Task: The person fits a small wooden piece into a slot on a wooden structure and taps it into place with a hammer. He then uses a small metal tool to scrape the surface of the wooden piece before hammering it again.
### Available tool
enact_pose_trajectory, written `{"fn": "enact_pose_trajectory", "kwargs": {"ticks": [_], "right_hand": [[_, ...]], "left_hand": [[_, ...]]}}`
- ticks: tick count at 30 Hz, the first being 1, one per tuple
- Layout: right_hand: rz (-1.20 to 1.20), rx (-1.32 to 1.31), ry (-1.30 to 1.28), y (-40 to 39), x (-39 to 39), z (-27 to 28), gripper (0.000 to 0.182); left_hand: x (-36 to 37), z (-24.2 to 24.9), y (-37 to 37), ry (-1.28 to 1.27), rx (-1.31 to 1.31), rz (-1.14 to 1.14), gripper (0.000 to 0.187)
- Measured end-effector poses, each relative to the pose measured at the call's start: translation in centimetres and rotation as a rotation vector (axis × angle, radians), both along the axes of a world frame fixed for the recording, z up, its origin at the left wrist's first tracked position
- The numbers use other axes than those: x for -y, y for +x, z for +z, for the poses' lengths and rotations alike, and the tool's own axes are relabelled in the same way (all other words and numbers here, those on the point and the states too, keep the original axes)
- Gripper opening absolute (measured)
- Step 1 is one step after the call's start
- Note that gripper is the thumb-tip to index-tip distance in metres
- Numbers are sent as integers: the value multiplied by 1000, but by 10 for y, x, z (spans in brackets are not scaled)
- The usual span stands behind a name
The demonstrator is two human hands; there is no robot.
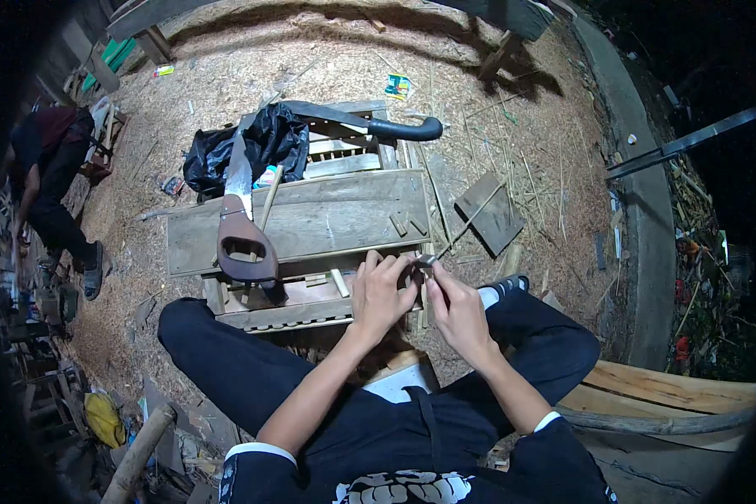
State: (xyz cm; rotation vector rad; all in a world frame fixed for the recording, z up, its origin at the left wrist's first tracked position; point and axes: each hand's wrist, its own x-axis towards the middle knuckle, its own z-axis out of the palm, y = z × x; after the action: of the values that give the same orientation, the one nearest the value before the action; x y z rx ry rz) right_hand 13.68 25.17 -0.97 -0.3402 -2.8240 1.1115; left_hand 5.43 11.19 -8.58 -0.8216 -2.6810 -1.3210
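2 bare hands at work, close together, at the near right edge of a low slatted bench point(290, 317). Left hand point(380, 294): fingers bent, thumb and index tips near each other beside a small dark piece point(426, 261); cannot tell whether they grip it. Right hand point(456, 312): thumb and index pinching that piece, remaining fingers curled under. Piece sits between the 2 sets of fingertips; its exact form too small to tell. A thin stick point(470, 225) slants up and away from right fingertips, its far end over a square board point(497, 220) on the ground.

Just beyond left fingers: a wide plank point(328, 210) across the bench, 2 small offcuts point(407, 224) on its near right part. Left of left fingers: a short dowel point(339, 283), nearest loose item on that side. Farther left: a saw point(248, 244), handle toward the wearer, blade pointing away over the plank; a stick point(271, 197) beside it.

Well beyond the fingers: a black bag point(281, 143) and a large knife point(405, 128), its dark curved handle pointing right, both on the far part of the bench. Past those, a green-yellow packet point(397, 86) on shavings-strewn ground.

Far left of the fingers: 1 other person point(55, 176), bent over, in dark clothes. Right of the fingers, nearer the wearer: long boards point(672, 386).
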Motion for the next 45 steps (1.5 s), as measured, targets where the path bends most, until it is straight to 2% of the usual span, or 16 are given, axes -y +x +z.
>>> {"fn": "enact_pose_trajectory", "kwargs": {"ticks": [2, 4, 6, 8, 10, 13, 16, 22, 26, 32, 34, 37, 40, 43, 45], "right_hand": [[-15, -64, -21, 0, 2, 2, 35], [-57, -259, 3, 1, 3, 5, 37], [-39, -213, 8, 2, 1, 4, 37], [17, 15, 53, 1, 0, 6, 34], [-24, -28, 17, 2, 2, 5, 33], [-75, -253, -18, -1, 2, 6, 32], [-111, -266, -66, -1, -3, -5, 24], [-157, -358, -75, -8, -24, -17, 23], [-188, -208, -164, -6, -22, -15, 26], [-166, -295, -191, -8, -19, -25, 30], [-190, -191, -199, -6, -19, -24, 30], [-194, -169, -200, -3, -20, -26, 31], [-218, -224, -260, -4, -18, -39, 29], [-276, -113, -344, -6, -14, -42, 31], [-274, -112, -373, -7, -14, -49, 34]], "left_hand": [[0, 2, 1, -17, 8, -3, 37], [-1, 2, 1, -17, 29, -1, 37], [-2, 1, 1, 9, 4, 9, 34], [-2, 1, -1, -1, -9, 8, 33], [-1, 2, 1, -18, -1, 4, 34], [-1, 0, 1, -3, -14, 4, 36], [-1, 6, 1, 22, -36, 26, 38], [1, 1, 0, 62, -25, 6, 40], [-1, 3, 0, 48, 13, -7, 41], [-3, -2, -2, 95, -34, 6, 39], [-3, -4, -1, 118, -16, 11, 39], [-5, -6, 0, 99, -53, 22, 41], [-5, -6, -2, 104, 52, 40, 42], [1, -6, -7, 95, 149, -56, 43], [4, -6, -9, 141, 84, -82, 40]]}}
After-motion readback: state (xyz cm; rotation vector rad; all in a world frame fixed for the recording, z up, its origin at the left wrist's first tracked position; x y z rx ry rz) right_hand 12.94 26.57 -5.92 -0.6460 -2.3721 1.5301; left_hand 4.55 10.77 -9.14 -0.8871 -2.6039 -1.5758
